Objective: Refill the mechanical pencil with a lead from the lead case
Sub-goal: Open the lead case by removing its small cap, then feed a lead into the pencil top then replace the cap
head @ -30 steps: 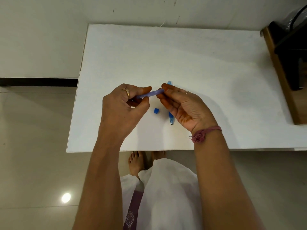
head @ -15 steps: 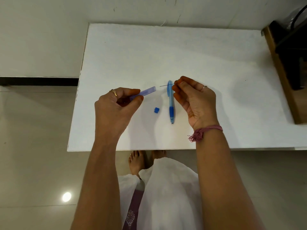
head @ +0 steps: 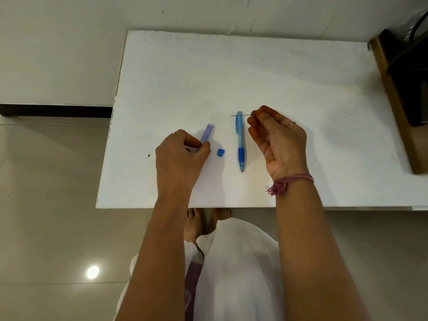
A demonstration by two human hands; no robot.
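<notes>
A blue mechanical pencil [head: 240, 140] lies on the white table [head: 266, 84], tip pointing toward me. My right hand [head: 276, 140] is just right of it and pinches a thin dark lead [head: 240, 115] that sticks out leftward over the pencil's far end. My left hand [head: 179, 156] holds the lower end of the translucent purple lead case [head: 206, 135], which points away from me with its open end up. The case's small blue cap [head: 221, 152] lies on the table between the case and the pencil.
A wooden box with dark contents [head: 403, 89] stands at the table's right edge. A tiny dark speck [head: 149, 155] lies left of my left hand. The table's near edge runs just below my wrists; tiled floor is beyond it.
My hands have drawn apart: the right pulled a lead out of the case and carried it right, past the pencil. The left swung the case from sideways to pointing away, lower toward the table.
</notes>
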